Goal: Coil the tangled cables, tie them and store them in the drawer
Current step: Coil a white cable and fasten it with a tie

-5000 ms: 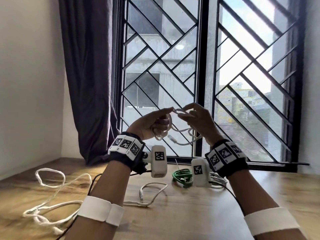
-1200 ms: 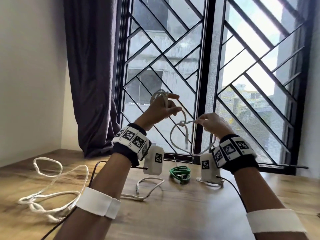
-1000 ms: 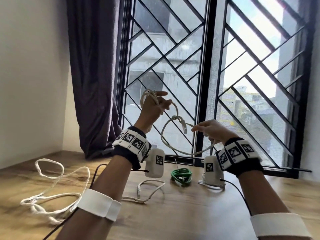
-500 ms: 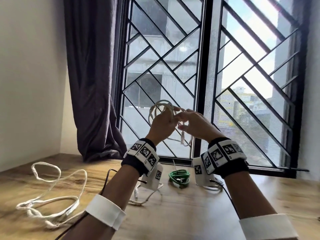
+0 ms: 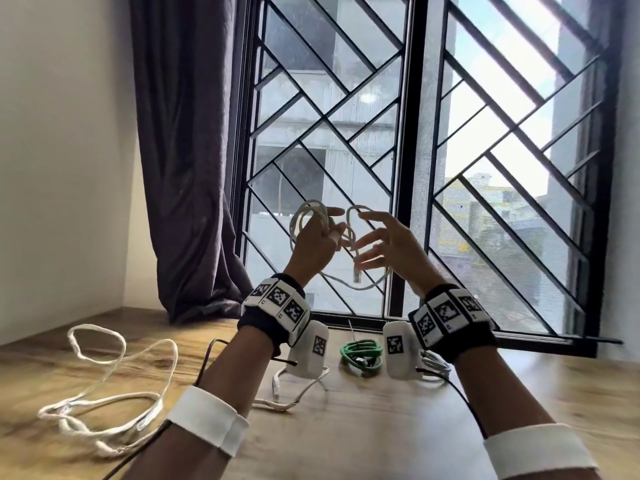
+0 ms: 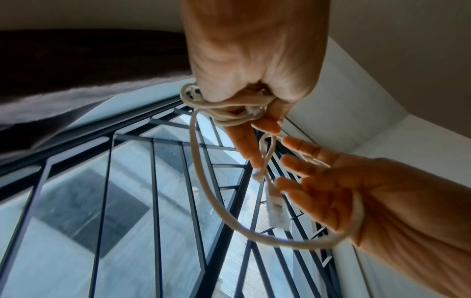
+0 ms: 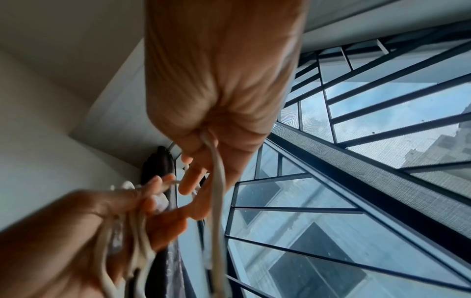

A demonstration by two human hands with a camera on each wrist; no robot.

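A: What does the left hand (image 5: 317,242) have?

B: A white cable (image 5: 309,216), coiled. Its fingers are curled round the bundle, with the loops standing up above the knuckles. The left wrist view shows the strands crossing under the curled fingers (image 6: 257,121).

A: And the right hand (image 5: 389,245)?

B: Just beside the left, raised to the same height. Its fingers (image 6: 303,149) are spread and nearly straight. The same cable runs across its palf side: a long slack loop (image 6: 216,201) hangs down from the left hand and comes up to the right one. In the right wrist view the strand (image 7: 219,181) comes out from between the base of the fingers. Whether any finger actually pinches it, I cannot tell.

A: Where is the plug?

B: The plug (image 5: 357,274) dangles between the two hands, below the fingertips, near a small loop (image 5: 353,216) standing up between them.

A: Anything under the hands?

B: A table (image 5: 363,427). A green cable (image 5: 362,353) lies coiled below and between the wrists. A loose cord (image 5: 104,386) sprawls well to the left of the left arm, and another white lead (image 5: 298,393) lies below the left wrist.
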